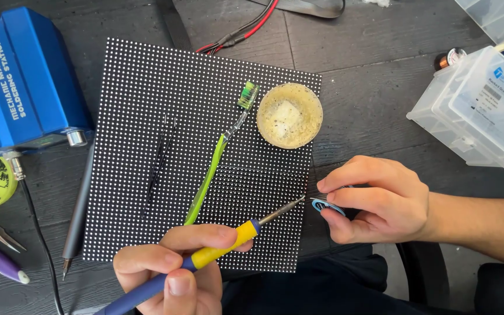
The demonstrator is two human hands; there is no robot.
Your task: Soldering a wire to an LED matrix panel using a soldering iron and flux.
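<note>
The soldering iron (pixel 205 256) lies on a slant, its long axis running from the near left up toward the far right, with the blue end of its handle at the near edge of the view, the yellow grip in the middle and the thin metal tip pointing right and slightly away, ending just above the right edge of the black dotted panel (pixel 164 116). The left hand (pixel 170 274) is clenched around the handle from below, fingers curled over the yellow and blue grip and the thumb pressed on top, knuckles toward the far side. The right hand (pixel 374 198) comes in from the right, its forearm lying across the dark bench (pixel 368 105), the palm turned left and the fingers bent inward; the thumb and forefinger pinch a small coil of blue-tinted solder wire (pixel 325 204), whose free end meets the iron's tip just off the panel's right edge. On the panel lie a green toothbrush (pixel 220 151), slanted with its bristles toward the far right, black tweezers (pixel 158 163) to its left, and a round tub of yellowish flux (pixel 290 115) at the far right corner. A blue soldering station (pixel 24 76) stands at the far left, and a clear plastic box (pixel 479 105) sits at the far right.
</note>
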